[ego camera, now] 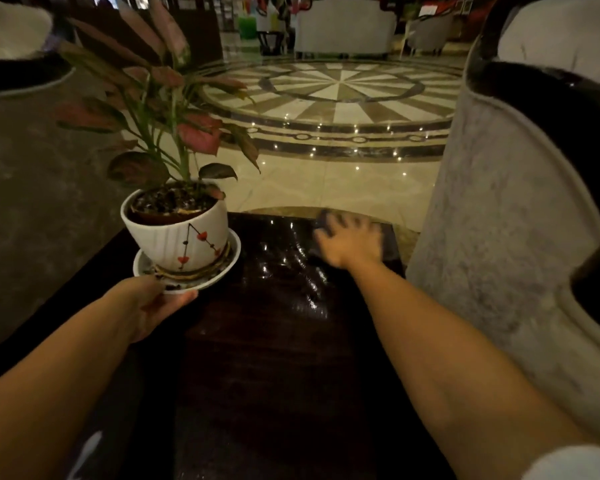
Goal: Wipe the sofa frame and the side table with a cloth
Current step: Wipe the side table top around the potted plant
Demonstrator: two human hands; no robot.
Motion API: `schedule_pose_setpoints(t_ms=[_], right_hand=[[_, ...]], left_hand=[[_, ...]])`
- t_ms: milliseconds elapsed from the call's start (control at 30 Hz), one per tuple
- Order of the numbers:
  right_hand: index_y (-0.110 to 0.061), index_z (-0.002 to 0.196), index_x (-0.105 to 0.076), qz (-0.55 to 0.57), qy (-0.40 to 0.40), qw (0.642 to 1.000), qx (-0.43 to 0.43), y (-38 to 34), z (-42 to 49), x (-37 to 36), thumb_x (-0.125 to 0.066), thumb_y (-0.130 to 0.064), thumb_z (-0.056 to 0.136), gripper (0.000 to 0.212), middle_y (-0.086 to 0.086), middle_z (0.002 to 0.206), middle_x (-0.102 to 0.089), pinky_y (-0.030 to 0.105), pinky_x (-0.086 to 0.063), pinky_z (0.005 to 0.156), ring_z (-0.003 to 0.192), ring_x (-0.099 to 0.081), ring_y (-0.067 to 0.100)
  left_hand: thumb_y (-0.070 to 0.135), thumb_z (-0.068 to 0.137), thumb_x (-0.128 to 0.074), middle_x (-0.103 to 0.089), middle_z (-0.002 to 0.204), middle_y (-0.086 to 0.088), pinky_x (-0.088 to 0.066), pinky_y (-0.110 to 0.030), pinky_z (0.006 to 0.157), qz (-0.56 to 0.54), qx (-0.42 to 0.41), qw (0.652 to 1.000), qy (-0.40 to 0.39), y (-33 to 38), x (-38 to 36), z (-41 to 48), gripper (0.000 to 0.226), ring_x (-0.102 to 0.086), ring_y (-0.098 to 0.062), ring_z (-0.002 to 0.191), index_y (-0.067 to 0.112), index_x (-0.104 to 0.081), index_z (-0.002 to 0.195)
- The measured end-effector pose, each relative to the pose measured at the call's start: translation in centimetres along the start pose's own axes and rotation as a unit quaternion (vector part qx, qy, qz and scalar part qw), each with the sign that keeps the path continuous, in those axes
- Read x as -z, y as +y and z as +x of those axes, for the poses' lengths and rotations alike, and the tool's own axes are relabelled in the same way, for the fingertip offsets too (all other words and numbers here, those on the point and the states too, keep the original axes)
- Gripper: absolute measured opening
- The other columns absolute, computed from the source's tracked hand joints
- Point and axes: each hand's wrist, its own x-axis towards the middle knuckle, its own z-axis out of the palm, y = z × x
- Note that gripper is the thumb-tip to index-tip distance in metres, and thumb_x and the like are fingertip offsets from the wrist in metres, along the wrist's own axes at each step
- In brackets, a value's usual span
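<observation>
The dark glossy side table (278, 327) fills the lower middle of the view. My right hand (352, 242) lies flat on a dark cloth (387, 244) at the table's far right corner; the hand is blurred. My left hand (153, 306) grips the white saucer (222, 268) under a white plant pot (179, 237) with red hearts, holding it at the table's left side. A grey sofa arm with a dark glossy wooden frame (534, 95) rises on the right.
The pot's plant (160, 112) with pink-green leaves reaches up and left. Another sofa (25, 109) stands on the left. Beyond the table lies a polished patterned floor (340, 95), with white armchairs (345, 27) at the far back.
</observation>
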Motion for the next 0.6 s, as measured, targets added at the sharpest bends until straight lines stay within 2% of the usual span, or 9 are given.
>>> schedule_pose_setpoints(t_ms=[67,133,200,267,333,400,467,533,600], right_hand=[[-0.02,0.161,-0.009,0.063,-0.006,0.968,-0.241,2.4,1.5,0.6,-0.017,-0.06,0.099,0.074,0.02,0.166,-0.014,0.064,-0.013,0.117,0.148,-0.016,0.05],[-0.015,0.161,-0.006,0.072,-0.029,0.948,-0.309,1.1,1.8,0.7,-0.015,-0.058,0.099,0.076,0.026,0.165,-0.012,0.067,-0.014,0.115,0.145,-0.017,0.056],[-0.017,0.161,-0.007,0.021,-0.012,0.976,-0.214,-1.6,1.8,0.0,-0.015,-0.06,0.097,0.078,0.025,0.166,-0.008,0.068,-0.006,0.116,0.146,-0.007,0.058],[-0.025,0.161,-0.011,0.013,-0.008,1.0,0.001,-4.5,1.7,-1.0,-0.017,-0.064,0.097,0.075,0.014,0.169,-0.006,0.064,0.0,0.118,0.15,0.002,0.051],[-0.038,0.159,-0.015,0.025,-0.045,0.979,0.199,-5.7,1.3,-1.1,-0.021,-0.067,0.097,0.069,0.0,0.17,-0.006,0.056,0.003,0.121,0.154,0.004,0.039],[-0.044,0.157,-0.019,0.022,-0.056,0.962,0.268,-4.4,1.9,-0.5,-0.024,-0.068,0.098,0.064,-0.007,0.169,-0.011,0.052,-0.001,0.122,0.155,-0.003,0.031],[-0.038,0.157,-0.024,0.001,-0.019,0.987,0.16,-2.3,3.0,-0.4,-0.022,-0.067,0.098,0.065,0.0,0.167,-0.02,0.056,-0.009,0.12,0.153,-0.014,0.035],[-0.023,0.159,-0.025,-0.001,-0.009,0.997,-0.076,-1.2,3.4,-0.3,-0.017,-0.065,0.098,0.074,0.017,0.165,-0.022,0.063,-0.006,0.119,0.15,-0.012,0.045],[-0.02,0.159,-0.022,0.012,-0.017,0.992,-0.122,-3.7,3.1,-0.4,-0.015,-0.064,0.098,0.076,0.02,0.166,-0.016,0.066,0.0,0.118,0.15,-0.004,0.05]], left_hand=[[-0.005,0.1,-0.031,-0.052,0.138,-0.024,-0.056,-0.021,0.06,0.012,0.001,1.0,0.008,-0.3,0.0,0.3,0.045,-0.056,-0.033,0.12,0.001,-0.037,0.145],[-0.007,0.1,-0.03,-0.053,0.136,-0.023,-0.055,-0.022,0.043,0.023,0.001,1.0,0.018,-0.2,0.1,0.6,0.046,-0.058,-0.033,0.117,0.002,-0.037,0.145],[-0.007,0.099,-0.03,-0.053,0.135,-0.022,-0.053,-0.024,0.036,0.032,0.002,0.999,0.024,0.0,0.0,1.0,0.046,-0.059,-0.031,0.11,0.002,-0.038,0.144],[-0.008,0.099,-0.03,-0.054,0.135,-0.022,-0.053,-0.024,0.036,0.036,0.003,0.999,0.024,0.3,0.1,1.1,0.046,-0.059,-0.03,0.106,0.003,-0.04,0.142],[-0.008,0.098,-0.032,-0.056,0.132,-0.021,-0.053,-0.024,0.036,0.049,0.002,0.999,0.02,0.4,0.2,1.2,0.045,-0.059,-0.03,0.104,0.003,-0.042,0.14],[-0.007,0.098,-0.034,-0.057,0.13,-0.022,-0.054,-0.025,0.037,0.051,0.002,0.998,0.022,0.5,0.2,1.0,0.043,-0.061,-0.029,0.097,0.003,-0.044,0.139],[-0.005,0.099,-0.036,-0.058,0.128,-0.022,-0.054,-0.026,0.038,0.054,0.0,0.998,0.028,0.3,0.1,0.8,0.042,-0.063,-0.029,0.088,0.004,-0.044,0.139],[-0.004,0.1,-0.034,-0.06,0.121,-0.023,-0.052,-0.025,0.035,0.062,0.003,0.998,0.033,0.0,-0.1,0.7,0.043,-0.067,-0.028,0.077,0.003,-0.041,0.142],[-0.004,0.1,-0.032,-0.059,0.123,-0.024,-0.051,-0.025,0.033,0.062,-0.003,0.997,0.038,0.0,-0.1,0.8,0.044,-0.067,-0.028,0.08,0.003,-0.039,0.143]])
